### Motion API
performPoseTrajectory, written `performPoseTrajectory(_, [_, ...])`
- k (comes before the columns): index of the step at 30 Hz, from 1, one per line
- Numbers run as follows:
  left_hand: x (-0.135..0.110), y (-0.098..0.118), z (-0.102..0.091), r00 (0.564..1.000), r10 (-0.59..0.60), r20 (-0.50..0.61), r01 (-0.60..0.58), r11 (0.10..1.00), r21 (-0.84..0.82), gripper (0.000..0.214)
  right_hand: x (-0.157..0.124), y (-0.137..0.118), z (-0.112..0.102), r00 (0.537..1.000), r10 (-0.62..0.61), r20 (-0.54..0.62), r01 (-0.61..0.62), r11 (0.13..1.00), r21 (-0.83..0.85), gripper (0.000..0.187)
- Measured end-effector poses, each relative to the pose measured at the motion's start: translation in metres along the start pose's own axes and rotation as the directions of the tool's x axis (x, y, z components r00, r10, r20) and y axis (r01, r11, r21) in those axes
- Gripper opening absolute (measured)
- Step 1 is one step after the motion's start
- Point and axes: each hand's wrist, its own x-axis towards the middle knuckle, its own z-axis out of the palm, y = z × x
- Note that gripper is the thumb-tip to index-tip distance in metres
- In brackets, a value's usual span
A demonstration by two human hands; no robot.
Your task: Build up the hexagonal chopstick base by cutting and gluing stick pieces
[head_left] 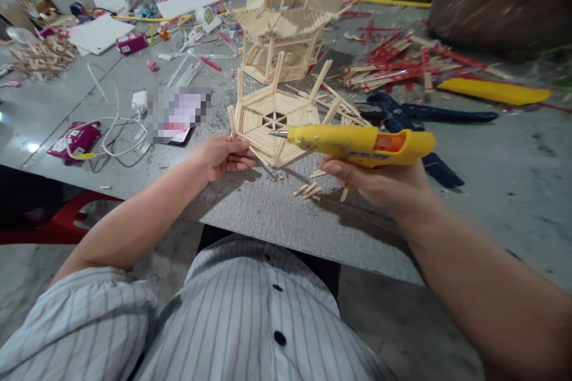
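Note:
My right hand is wrapped round a yellow hot glue gun. The gun's metal nozzle points left, over a hexagonal wooden stick piece with short upright sticks at its corners and a spoked opening in the middle. At that piece's left front edge, my left hand pinches with thumb and forefinger while its other fingers curl loosely below. Whether a separate small stick is in the pinch is hidden. Several short cut sticks lie on the table in front of the piece.
A tiered stick pagoda stands behind. Dark blue cutting pliers and a yellow-handled tool lie at the right, near wrapped sticks and a large pot. A phone, cable and purple box sit at the left.

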Motion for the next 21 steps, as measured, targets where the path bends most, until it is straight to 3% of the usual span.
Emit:
performPoseTrajectory(5, [0.002, -0.001, 0.002, 1.000, 0.012, -0.006, -0.012, 1.000, -0.026, 0.021, 0.000, -0.009, 0.002, 0.992, 0.125, -0.013, -0.124, 0.990, 0.064, 0.025])
performPoseTrajectory(15, [0.000, 0.001, 0.011, 0.998, 0.012, -0.059, -0.014, 0.999, -0.038, 0.020, 0.000, -0.009, 0.001, 0.989, 0.148, -0.025, -0.146, 0.987, 0.070, 0.025])
performPoseTrajectory(21, [-0.001, 0.001, 0.013, 0.998, 0.026, -0.062, -0.029, 0.998, -0.056, 0.024, -0.001, -0.007, 0.002, 0.996, 0.092, -0.017, -0.091, 0.994, 0.065, 0.027])
